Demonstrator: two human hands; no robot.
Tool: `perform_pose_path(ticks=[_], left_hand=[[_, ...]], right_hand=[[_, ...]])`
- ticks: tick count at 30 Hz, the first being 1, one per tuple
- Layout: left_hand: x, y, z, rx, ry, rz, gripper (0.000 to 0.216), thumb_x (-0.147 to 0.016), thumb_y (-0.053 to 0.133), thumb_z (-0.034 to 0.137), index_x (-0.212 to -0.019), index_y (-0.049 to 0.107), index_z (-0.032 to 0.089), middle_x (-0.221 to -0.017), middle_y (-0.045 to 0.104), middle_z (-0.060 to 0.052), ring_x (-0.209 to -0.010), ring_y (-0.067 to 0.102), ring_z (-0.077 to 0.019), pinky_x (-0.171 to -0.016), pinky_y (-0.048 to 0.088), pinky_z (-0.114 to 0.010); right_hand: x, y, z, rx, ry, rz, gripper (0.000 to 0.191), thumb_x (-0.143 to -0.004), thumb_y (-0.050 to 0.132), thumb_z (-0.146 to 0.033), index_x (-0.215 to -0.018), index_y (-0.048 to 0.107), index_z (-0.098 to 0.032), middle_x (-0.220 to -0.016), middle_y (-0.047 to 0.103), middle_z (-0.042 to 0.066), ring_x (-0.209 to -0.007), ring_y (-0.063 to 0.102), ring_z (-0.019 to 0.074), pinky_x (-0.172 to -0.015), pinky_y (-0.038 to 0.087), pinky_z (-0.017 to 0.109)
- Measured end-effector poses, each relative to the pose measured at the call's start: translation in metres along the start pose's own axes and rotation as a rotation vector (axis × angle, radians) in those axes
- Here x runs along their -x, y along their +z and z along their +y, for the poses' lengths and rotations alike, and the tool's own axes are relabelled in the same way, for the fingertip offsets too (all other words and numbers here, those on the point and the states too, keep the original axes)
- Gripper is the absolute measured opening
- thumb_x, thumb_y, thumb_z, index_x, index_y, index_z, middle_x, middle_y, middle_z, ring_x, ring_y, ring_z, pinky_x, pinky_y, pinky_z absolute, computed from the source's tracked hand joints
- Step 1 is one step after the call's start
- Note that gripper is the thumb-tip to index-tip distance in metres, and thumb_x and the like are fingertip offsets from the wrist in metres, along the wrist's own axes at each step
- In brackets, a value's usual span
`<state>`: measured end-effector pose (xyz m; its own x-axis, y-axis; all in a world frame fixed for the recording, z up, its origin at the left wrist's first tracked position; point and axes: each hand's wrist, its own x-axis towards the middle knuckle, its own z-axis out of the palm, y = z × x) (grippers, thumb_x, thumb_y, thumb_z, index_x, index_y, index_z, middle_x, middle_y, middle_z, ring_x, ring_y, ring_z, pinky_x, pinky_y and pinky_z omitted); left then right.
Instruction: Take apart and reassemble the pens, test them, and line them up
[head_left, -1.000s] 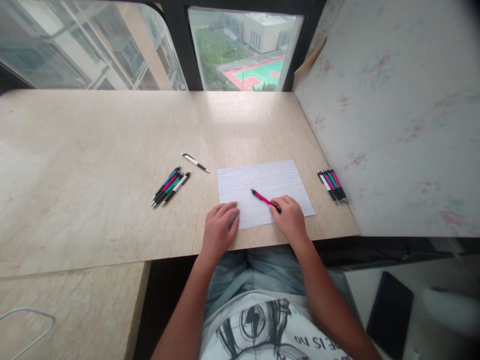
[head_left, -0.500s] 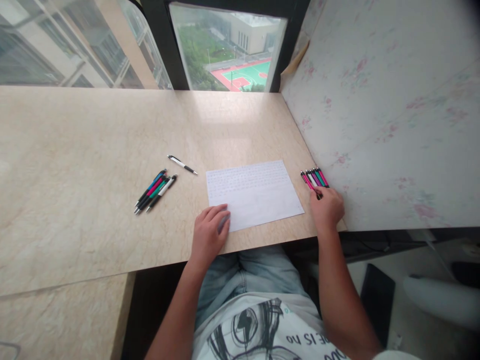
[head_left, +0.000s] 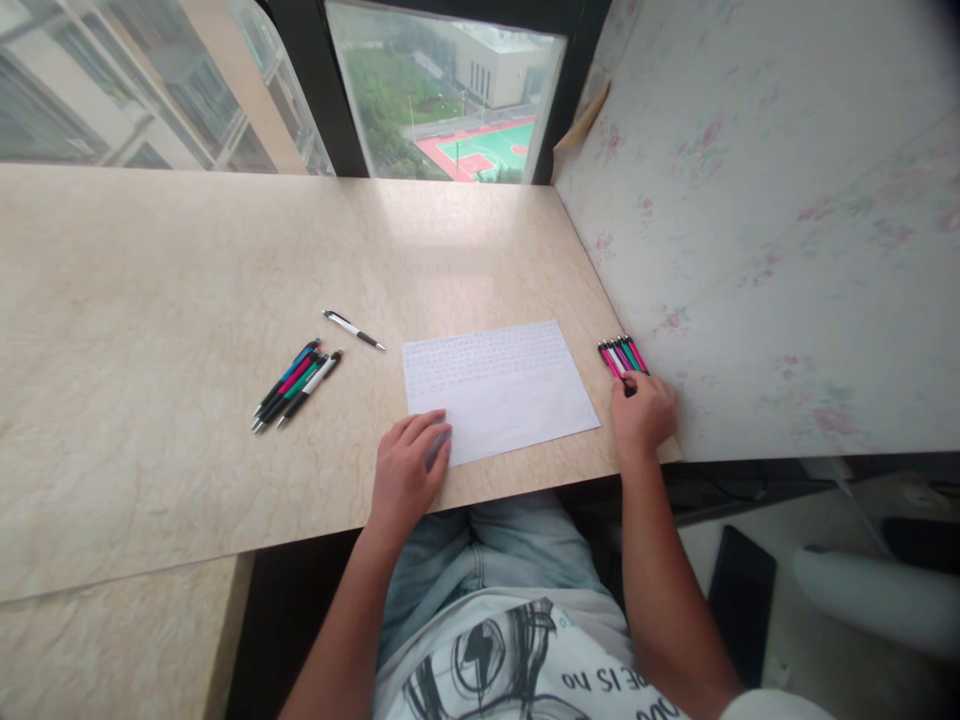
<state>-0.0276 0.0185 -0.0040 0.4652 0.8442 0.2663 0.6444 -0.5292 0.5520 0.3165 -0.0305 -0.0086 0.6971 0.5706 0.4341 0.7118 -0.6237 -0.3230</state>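
Note:
A sheet of paper (head_left: 517, 405), its upper part covered in rows of handwriting, lies on the desk in front of me. My left hand (head_left: 409, 455) rests open on its lower left corner, fingers slightly bent. At the right, by the wall, my right hand (head_left: 643, 408) pinches the lower end of a pink pen (head_left: 607, 358). That pen is the leftmost in a row of ballpoint pens (head_left: 624, 352), side by side in pink, white, purple and green. My fingers and palm hide the row's lower ends.
Left of the paper lies a small pile of several pens (head_left: 294, 388) in blue, pink, green and white. A single white pen (head_left: 354, 330) lies above it at a slant. The patterned wall (head_left: 750, 250) bounds the desk on the right; a window (head_left: 450, 100) stands behind.
The pink pen in my right hand has moved right, against the other pens in the row. My left hand stays on the paper. The whole view has shifted slightly.

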Motion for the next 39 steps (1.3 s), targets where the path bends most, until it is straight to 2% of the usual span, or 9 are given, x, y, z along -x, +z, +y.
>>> perform_pose_path(ticks=[15,19,21,23,25,27,29,33,39], left_hand=[[-0.001,0.001,-0.001,0.022,-0.003,0.016,0.02,-0.091,0.057,0.024,-0.106,0.07,0.023,-0.126,0.07,-0.007,-0.115,0.06,-0.029,-0.101,0.044,-0.048],[0.0,0.001,-0.001,0.016,-0.003,0.014,0.02,-0.091,0.057,0.024,-0.106,0.07,0.023,-0.126,0.069,-0.007,-0.116,0.06,-0.0286,-0.101,0.044,-0.048],[0.001,0.001,0.0,0.008,-0.006,0.012,0.019,-0.092,0.057,0.023,-0.106,0.07,0.023,-0.126,0.069,-0.007,-0.115,0.059,-0.0283,-0.101,0.044,-0.048],[0.002,0.0,0.002,0.008,-0.013,0.017,0.018,-0.092,0.057,0.023,-0.106,0.069,0.022,-0.125,0.07,-0.007,-0.115,0.059,-0.0274,-0.102,0.044,-0.047],[0.003,0.0,0.004,0.011,-0.02,0.008,0.018,-0.093,0.056,0.022,-0.106,0.069,0.022,-0.126,0.069,-0.007,-0.116,0.059,-0.0269,-0.102,0.044,-0.047],[0.004,0.0,0.005,0.012,-0.031,0.005,0.018,-0.093,0.056,0.022,-0.106,0.068,0.022,-0.127,0.069,-0.006,-0.118,0.058,-0.0267,-0.103,0.044,-0.047],[0.004,0.0,0.006,0.013,-0.033,0.006,0.018,-0.093,0.056,0.021,-0.106,0.068,0.023,-0.127,0.069,-0.006,-0.118,0.058,-0.0265,-0.103,0.044,-0.047],[0.006,-0.001,0.007,0.028,-0.028,0.014,0.019,-0.092,0.056,0.02,-0.107,0.068,0.023,-0.126,0.069,-0.007,-0.118,0.058,-0.0257,-0.102,0.046,-0.046],[0.005,-0.002,0.001,0.155,-0.057,0.088,0.022,-0.091,0.057,0.02,-0.11,0.068,0.022,-0.122,0.069,-0.01,-0.115,0.062,-0.0246,-0.1,0.049,-0.045]], right_hand=[[0.004,0.009,0.003,-0.041,0.015,0.021,0.021,-0.084,0.059,-0.022,-0.095,0.075,-0.017,-0.096,0.071,0.014,-0.093,0.055,0.0286,-0.078,0.041,0.039],[0.004,0.007,0.003,-0.092,-0.036,0.054,0.022,-0.085,0.056,-0.022,-0.095,0.075,-0.016,-0.095,0.071,0.014,-0.092,0.058,0.0281,-0.081,0.043,0.039],[0.007,0.006,-0.002,-0.156,-0.089,0.04,0.023,-0.087,0.054,-0.023,-0.096,0.074,-0.015,-0.094,0.071,0.014,-0.085,0.059,0.0256,-0.08,0.045,0.038],[0.014,0.006,-0.014,-0.266,-0.157,-0.023,0.023,-0.089,0.053,-0.025,-0.095,0.074,-0.015,-0.09,0.071,0.012,-0.074,0.059,0.0219,-0.076,0.046,0.036],[0.027,0.007,-0.035,-0.411,-0.25,-0.15,0.023,-0.091,0.053,-0.027,-0.09,0.073,-0.016,-0.085,0.071,0.009,-0.067,0.058,0.0193,-0.07,0.048,0.034],[0.045,0.007,-0.061,-0.552,-0.389,-0.335,0.023,-0.092,0.054,-0.029,-0.086,0.073,-0.017,-0.082,0.071,0.007,-0.068,0.061,0.0189,-0.068,0.048,0.031],[0.067,0.006,-0.088,-0.622,-0.498,-0.442,0.024,-0.094,0.053,-0.028,-0.088,0.074,-0.018,-0.08,0.072,0.006,-0.068,0.062,0.0185,-0.068,0.049,0.031],[0.101,0.004,-0.125,-0.693,-0.529,-0.484,0.023,-0.094,0.053,-0.028,-0.09,0.074,-0.02,-0.081,0.075,0.006,-0.066,0.064,0.0178,-0.069,0.049,0.03],[0.111,0.002,-0.131,-0.761,-0.54,-0.514,0.022,-0.094,0.053,-0.027,-0.088,0.073,-0.019,-0.083,0.076,0.006,-0.068,0.066,0.0185,-0.069,0.05,0.031]])
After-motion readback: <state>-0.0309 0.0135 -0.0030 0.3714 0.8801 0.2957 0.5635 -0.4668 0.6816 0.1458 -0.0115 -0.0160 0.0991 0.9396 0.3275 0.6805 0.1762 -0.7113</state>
